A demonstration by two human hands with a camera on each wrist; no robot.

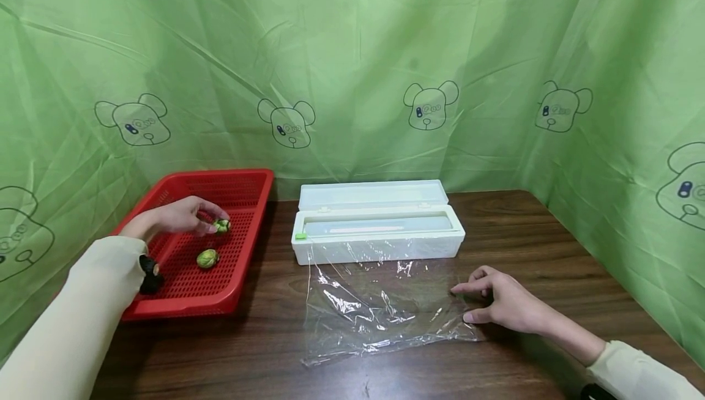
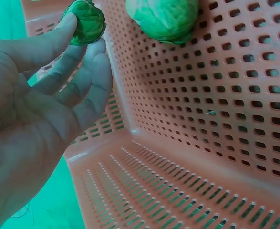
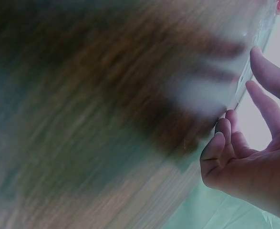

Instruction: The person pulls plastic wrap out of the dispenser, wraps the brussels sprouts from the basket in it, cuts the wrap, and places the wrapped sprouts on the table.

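My left hand (image 1: 184,215) is inside the red plastic basket (image 1: 252,235) and pinches a small green Brussels sprout (image 1: 222,225) between thumb and fingertips. In the left wrist view the pinched sprout (image 2: 88,24) sits at the tips, the other fingers loosely bent. A second Brussels sprout (image 1: 207,259) lies on the basket floor beside that hand. On the table, a sheet of clear cling film (image 1: 380,314) stretches forward from a white dispenser box (image 1: 380,251). Beside the film's right edge is my right hand (image 1: 509,302), thumb and forefinger apart with nothing between them.
The dispenser's lid (image 1: 374,195) stands raised at the back, and a green slider (image 1: 300,236) sits on its left front edge. Green fabric (image 1: 352,70) printed with bear heads walls in the dark wooden table (image 1: 264,351) at the back and sides.
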